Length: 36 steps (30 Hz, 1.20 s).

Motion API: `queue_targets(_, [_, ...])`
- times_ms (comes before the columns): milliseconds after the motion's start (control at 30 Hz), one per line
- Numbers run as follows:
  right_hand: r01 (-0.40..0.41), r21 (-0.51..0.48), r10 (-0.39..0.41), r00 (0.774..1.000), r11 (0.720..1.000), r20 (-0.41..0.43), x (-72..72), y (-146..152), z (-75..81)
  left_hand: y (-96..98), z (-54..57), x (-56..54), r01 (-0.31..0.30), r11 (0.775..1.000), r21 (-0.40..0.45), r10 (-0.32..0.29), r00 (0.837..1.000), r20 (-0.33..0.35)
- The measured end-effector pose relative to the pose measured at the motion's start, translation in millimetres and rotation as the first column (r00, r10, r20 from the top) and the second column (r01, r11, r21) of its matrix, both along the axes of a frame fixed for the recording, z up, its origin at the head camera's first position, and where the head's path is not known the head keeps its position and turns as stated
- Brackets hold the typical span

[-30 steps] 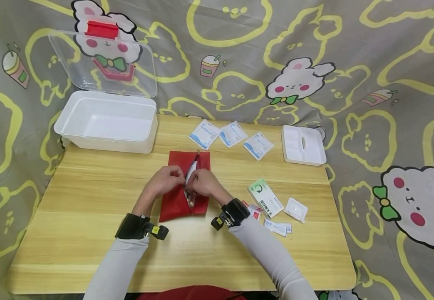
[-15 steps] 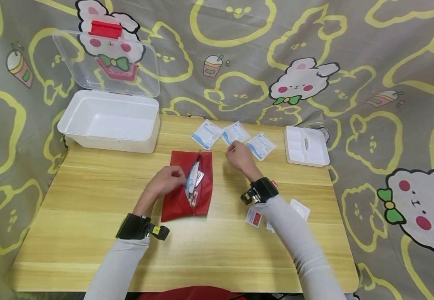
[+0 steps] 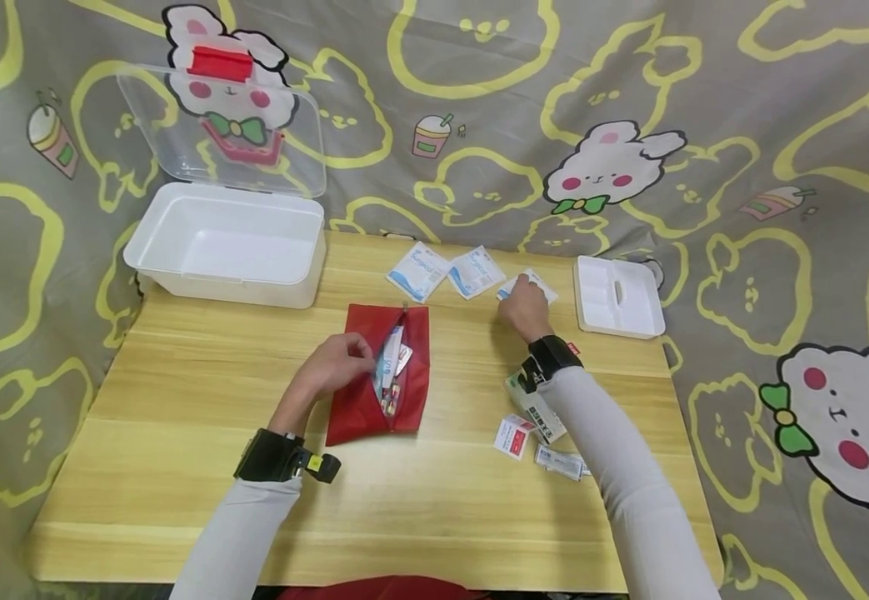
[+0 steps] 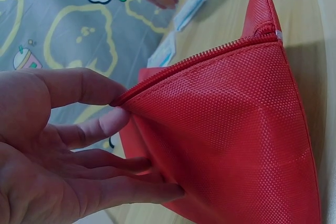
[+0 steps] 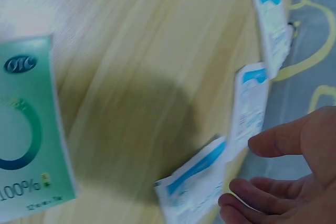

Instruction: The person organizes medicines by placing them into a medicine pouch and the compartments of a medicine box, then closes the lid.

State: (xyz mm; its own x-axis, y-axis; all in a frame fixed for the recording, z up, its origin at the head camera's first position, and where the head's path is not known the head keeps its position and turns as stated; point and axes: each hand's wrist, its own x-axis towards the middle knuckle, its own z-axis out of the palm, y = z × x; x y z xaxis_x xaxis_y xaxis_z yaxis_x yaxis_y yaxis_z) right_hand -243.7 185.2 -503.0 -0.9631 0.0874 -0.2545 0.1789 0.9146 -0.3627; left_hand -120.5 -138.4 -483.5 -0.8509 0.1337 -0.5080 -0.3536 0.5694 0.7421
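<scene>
My left hand pinches the zipped edge of a red pouch between thumb and finger and draws the opening wide. The other fingers lie against its side in the left wrist view. Inside the pouch, a white-and-blue packet and small capsule-like items show. My right hand is over the rightmost of three white-and-blue packets marked "Surgical". In the right wrist view its thumb and fingers stand apart with nothing between them. The other two packets lie to the left.
A white box with its clear lid raised stands at back left. A white divided tray sits at back right. Below my right forearm lie a green-and-white carton, a red-and-white packet and slim white packets.
My right hand has left the pouch opening and moved right, out to the rightmost Surgical packet. The left hand keeps its pinch on the pouch edge.
</scene>
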Motion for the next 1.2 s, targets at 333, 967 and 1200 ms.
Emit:
queue_targets(333, [0.027,0.088,-0.032,0.998,0.996,0.060,0.2,26.1,-21.8,-0.7,0.8,-0.2,0.018,0.999,0.033,-0.019,0.999,0.025])
queue_targets(967, [0.004,0.117,-0.010,0.999,0.993,0.046,0.8,30.8,-28.9,-1.2,1.2,-1.7,0.030,1.000,0.008,-0.030,0.999,0.036])
queue_targets(1200, [-0.035,0.128,0.030,0.999,0.991,0.037,5.0,29.9,-29.7,-0.6,1.4,-2.1,0.041,0.999,0.002,-0.041,0.999,0.030])
